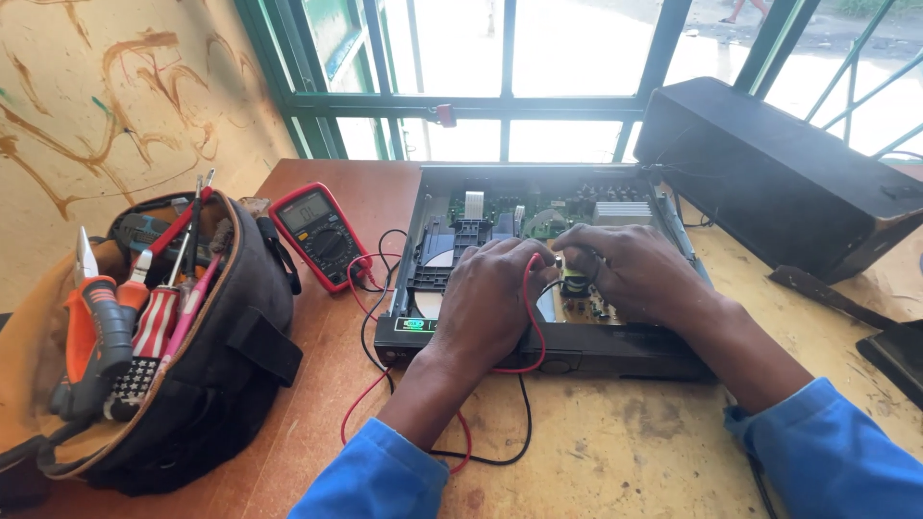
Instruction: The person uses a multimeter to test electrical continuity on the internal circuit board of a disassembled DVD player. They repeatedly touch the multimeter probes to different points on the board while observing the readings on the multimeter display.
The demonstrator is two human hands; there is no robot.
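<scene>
An opened black disc player (481, 341) lies on the wooden table (625, 452), its green circuit boards and disc tray exposed. My left hand (495, 298) rests inside the case over the tray area, with a red test lead (531, 308) running across its back; whether its fingers grip the probe is hidden. My right hand (630, 269) reaches into the case beside it, fingers curled down on the board, their tips hidden. A red multimeter (320, 234) lies left of the player, with red and black leads trailing from it to my hands.
A black tool bag (202, 365) at the left holds screwdrivers and red-handled pliers (96, 336). A long black speaker box (769, 173) stands at the back right. A dark flat item (894, 351) sits at the right edge. A green-framed window is behind.
</scene>
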